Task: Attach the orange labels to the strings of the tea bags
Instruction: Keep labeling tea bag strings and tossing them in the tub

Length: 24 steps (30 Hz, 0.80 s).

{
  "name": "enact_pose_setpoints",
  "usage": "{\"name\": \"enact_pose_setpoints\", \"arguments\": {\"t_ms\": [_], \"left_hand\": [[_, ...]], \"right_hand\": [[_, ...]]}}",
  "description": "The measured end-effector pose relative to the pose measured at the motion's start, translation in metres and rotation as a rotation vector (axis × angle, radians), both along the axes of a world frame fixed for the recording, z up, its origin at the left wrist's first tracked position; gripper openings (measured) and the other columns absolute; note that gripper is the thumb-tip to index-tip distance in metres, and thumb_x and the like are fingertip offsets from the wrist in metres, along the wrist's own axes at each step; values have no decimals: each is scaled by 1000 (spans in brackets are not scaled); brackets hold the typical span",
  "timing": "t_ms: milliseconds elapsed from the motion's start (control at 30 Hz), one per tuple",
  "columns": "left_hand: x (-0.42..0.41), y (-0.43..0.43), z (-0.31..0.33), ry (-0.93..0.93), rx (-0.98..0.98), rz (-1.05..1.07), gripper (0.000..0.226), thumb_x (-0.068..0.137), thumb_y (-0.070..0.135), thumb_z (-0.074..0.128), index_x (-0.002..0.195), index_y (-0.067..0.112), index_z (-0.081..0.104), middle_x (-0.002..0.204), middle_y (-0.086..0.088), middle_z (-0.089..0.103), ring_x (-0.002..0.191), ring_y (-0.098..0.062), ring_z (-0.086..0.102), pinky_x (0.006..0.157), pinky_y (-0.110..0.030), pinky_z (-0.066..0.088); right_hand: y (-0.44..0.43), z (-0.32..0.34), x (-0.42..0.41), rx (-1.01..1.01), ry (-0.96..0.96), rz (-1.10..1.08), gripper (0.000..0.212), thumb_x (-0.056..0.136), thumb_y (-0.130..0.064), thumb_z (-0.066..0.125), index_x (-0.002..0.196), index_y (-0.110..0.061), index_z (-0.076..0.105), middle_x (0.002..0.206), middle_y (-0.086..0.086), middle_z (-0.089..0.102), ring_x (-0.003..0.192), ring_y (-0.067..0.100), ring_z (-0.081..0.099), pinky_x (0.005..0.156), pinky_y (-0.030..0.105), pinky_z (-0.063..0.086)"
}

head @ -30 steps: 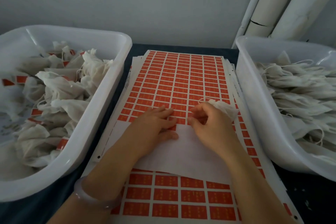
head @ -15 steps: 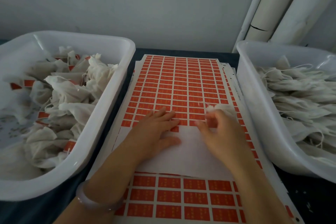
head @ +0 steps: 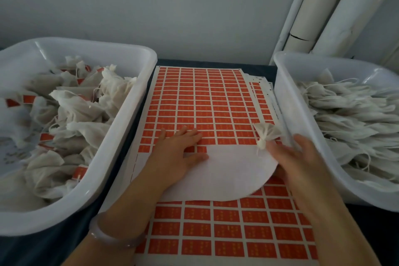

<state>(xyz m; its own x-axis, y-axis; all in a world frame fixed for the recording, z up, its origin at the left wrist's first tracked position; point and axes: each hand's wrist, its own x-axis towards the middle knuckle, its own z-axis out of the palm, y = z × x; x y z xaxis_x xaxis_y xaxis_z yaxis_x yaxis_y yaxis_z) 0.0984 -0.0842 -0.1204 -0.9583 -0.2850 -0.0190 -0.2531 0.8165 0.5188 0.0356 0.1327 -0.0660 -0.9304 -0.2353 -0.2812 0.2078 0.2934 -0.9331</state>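
At nine o'clock sits the left bin (head: 138,93), heaped with labelled tea bags (head: 73,106), their orange tags showing among the white pouches. Your left forearm comes in from seven o'clock with a pale bracelet (head: 112,237) round the wrist. Your left hand (head: 179,153) lies palm down on the label sheet (head: 200,101) near the middle of the view. Its fingers are straight and a little spread, pointing toward one o'clock with their tips on the orange labels (head: 218,141). The thumb stretches toward three o'clock onto the edge of the white round sheet (head: 233,170). That hand grips nothing; it only presses flat. The label sheet runs from twelve o'clock down to six, on top of more sheets (head: 261,84) whose edges show at one o'clock. The white round sheet covers a band across its middle. At about three o'clock a single tea bag (head: 266,134) lies over the right edge of the label sheet, just beside the right bin (head: 287,97), with its tied neck at the upper rim of the white round sheet. Your right forearm rises from five o'clock, and your right hand (head: 302,157) reaches toward eleven o'clock, its fingertips at the bag's neck. The hand is blurred, so you cannot tell whether it pinches the bag or merely touches it. The right bin holds a pile of unlabelled tea bags (head: 345,110), and white pipes (head: 323,17) stand against the wall at one o'clock.
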Motion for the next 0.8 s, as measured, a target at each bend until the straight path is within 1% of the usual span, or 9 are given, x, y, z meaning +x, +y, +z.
{"name": "enact_pose_setpoints", "arguments": {"t_ms": [67, 133, 233, 333, 433, 567, 633, 733, 800], "left_hand": [[0, 0, 0, 11, 2, 6, 56, 90, 53, 48, 142, 39, 33, 153, 18, 23, 143, -2, 10, 117, -39, -12], [1, 0, 0, 20, 0, 7, 53, 90, 53, 48, 140, 39, 36, 152, 19, 24, 143, -2, 11, 117, -39, -10], [1, 1, -1, 51, 37, 20, 47, 91, 51, 48, 136, 39, 43, 151, 19, 28, 143, -2, 13, 117, -40, -10], [2, 1, -2, 67, 44, 31, 43, 92, 50, 48, 134, 39, 46, 150, 19, 29, 142, -1, 13, 117, -39, -10], [3, 1, -1, 96, 59, 19, 40, 92, 47, 49, 131, 40, 49, 149, 18, 31, 141, -1, 16, 117, -40, -9], [7, 2, 1, 135, 108, 15, 38, 92, 46, 49, 129, 38, 52, 146, 18, 38, 139, 0, 22, 118, -39, -7], [8, 3, 0, 152, 119, -5, 35, 92, 45, 49, 125, 39, 55, 144, 20, 40, 139, 1, 21, 117, -37, -8], [9, 3, 1, 156, 191, 1, 32, 88, 48, 53, 120, 42, 58, 137, 26, 43, 133, 9, 13, 113, -29, -5], [10, 3, 3, 179, 217, 0, 33, 86, 48, 56, 118, 41, 60, 135, 25, 47, 132, 10, 17, 115, -29, -2]], "right_hand": [[0, -3, 10, -475, -265, -62, 52, 70, -46, 64, 114, -19, 56, 98, -1, 74, 88, 18, 72, 79, 38, 52], [-5, -7, 24, -645, -349, -76, 46, 67, -44, 62, 106, -22, 60, 96, 0, 75, 88, 15, 71, 77, 36, 51], [-16, -12, 40, -863, -392, -109, 38, 64, -26, 70, 102, -19, 71, 102, 7, 73, 91, 22, 71, 71, 36, 57], [-33, -11, 49, -878, -470, -33, 24, 63, -19, 71, 86, -23, 78, 101, 9, 73, 92, 24, 71, 77, 39, 56], [-52, -16, 51, -819, -476, -84, 57, 57, -16, 73, 113, -15, 67, 106, 11, 71, 96, 26, 70, 85, 41, 55], [-64, -15, 53, -778, -474, -84, 77, 46, -26, 80, 119, -15, 60, 106, 9, 72, 98, 27, 68, 91, 44, 51], [-66, -18, 52, -795, -490, -42, 65, 55, -24, 75, 118, -14, 62, 105, 9, 72, 97, 26, 69, 89, 43, 53], [-65, -24, 51, -889, -527, -68, 48, 68, -16, 63, 115, -13, 64, 104, 11, 72, 92, 27, 70, 72, 38, 59], [-64, -27, 51, -936, -561, -94, 39, 73, -12, 60, 111, -14, 65, 102, 12, 73, 90, 28, 71, 65, 38, 59]]}}
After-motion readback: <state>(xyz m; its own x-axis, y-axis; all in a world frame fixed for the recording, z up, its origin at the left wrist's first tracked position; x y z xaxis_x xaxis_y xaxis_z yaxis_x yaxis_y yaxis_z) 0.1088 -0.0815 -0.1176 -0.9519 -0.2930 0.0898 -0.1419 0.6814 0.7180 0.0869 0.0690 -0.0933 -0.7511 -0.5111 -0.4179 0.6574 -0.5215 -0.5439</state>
